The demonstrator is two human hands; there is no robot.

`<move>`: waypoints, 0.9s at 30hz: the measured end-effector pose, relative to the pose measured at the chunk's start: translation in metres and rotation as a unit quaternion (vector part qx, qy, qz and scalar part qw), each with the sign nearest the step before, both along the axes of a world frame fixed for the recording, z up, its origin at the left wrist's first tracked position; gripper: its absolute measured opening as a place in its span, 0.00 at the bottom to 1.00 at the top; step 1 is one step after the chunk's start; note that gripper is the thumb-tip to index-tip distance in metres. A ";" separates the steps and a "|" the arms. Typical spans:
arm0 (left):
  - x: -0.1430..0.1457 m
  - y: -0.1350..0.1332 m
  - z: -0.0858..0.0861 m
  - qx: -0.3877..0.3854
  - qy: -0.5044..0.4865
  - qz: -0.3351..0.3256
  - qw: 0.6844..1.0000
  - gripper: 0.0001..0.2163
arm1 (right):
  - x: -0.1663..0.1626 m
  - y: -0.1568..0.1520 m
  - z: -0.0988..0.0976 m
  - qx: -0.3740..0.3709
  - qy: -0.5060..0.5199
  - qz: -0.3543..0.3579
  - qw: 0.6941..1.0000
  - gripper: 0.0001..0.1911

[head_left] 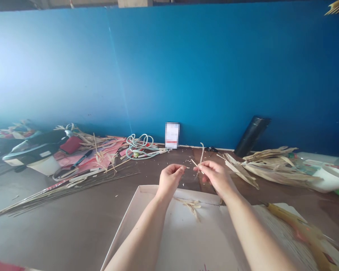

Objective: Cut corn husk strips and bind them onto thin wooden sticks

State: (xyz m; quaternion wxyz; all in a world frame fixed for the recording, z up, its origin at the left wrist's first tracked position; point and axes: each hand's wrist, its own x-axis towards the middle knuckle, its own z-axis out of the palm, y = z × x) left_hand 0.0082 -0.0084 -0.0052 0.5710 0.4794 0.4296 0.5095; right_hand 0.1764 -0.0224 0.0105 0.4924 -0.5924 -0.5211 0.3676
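Above the far edge of a white shallow box (135,205), my two hands are close together but apart. My left hand (169,180) is closed in a pinch, and a tiny pale bit shows at its fingertips, too small to name. Between thumb and forefinger, my right hand (216,177) grips a short thin pale stick (194,163). A narrow curved fibre strip (202,148) rises behind those fingers; whether they hold it too I cannot tell. Inside the box lies a small bundle of dried husk strips (192,205), below my hands.
A yellow glue gun (302,229) rests at the right. Dried husks (271,167) and a black cylinder (252,135) stand beyond it. A coiled pale cable (141,146), pink paper (109,154) and long thin sticks (70,186) lie left. A blue wall (186,67) closes the back.
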 end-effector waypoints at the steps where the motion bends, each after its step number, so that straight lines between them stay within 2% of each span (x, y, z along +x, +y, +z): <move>1: 0.000 0.000 0.001 0.001 0.007 0.000 1.000 0.18 | -0.003 -0.002 0.002 0.000 -0.024 0.021 1.000 0.12; 6: -0.001 -0.005 0.007 0.016 0.009 -0.019 1.000 0.23 | -0.013 -0.009 0.004 -0.004 -0.100 0.097 0.990 0.06; 9: 0.000 -0.005 0.009 0.016 -0.014 -0.019 1.000 0.22 | -0.016 -0.012 0.002 -0.011 -0.122 0.128 0.984 0.06; 14: -0.003 0.001 0.006 -0.031 -0.109 0.023 0.993 0.17 | -0.017 -0.014 0.007 -0.039 -0.081 0.148 0.985 0.11; 17: -0.007 0.004 0.005 -0.076 -0.223 0.008 0.972 0.17 | -0.013 -0.008 0.005 -0.041 -0.001 0.063 0.997 0.17; 19: -0.009 0.005 0.007 -0.113 -0.300 -0.010 0.947 0.16 | -0.011 -0.003 -0.001 -0.043 0.053 -0.014 0.998 0.18; 20: -0.011 0.005 0.008 -0.130 -0.335 -0.020 0.933 0.16 | -0.011 -0.001 -0.004 -0.052 0.073 -0.024 0.996 0.18; 24: -0.013 0.003 0.011 -0.160 -0.429 -0.063 0.887 0.14 | -0.021 0.000 -0.012 -0.071 0.062 0.037 0.995 0.18; 27: -0.011 0.002 0.011 -0.168 -0.449 -0.075 0.875 0.14 | -0.035 -0.009 -0.007 -0.008 0.061 0.087 0.994 0.22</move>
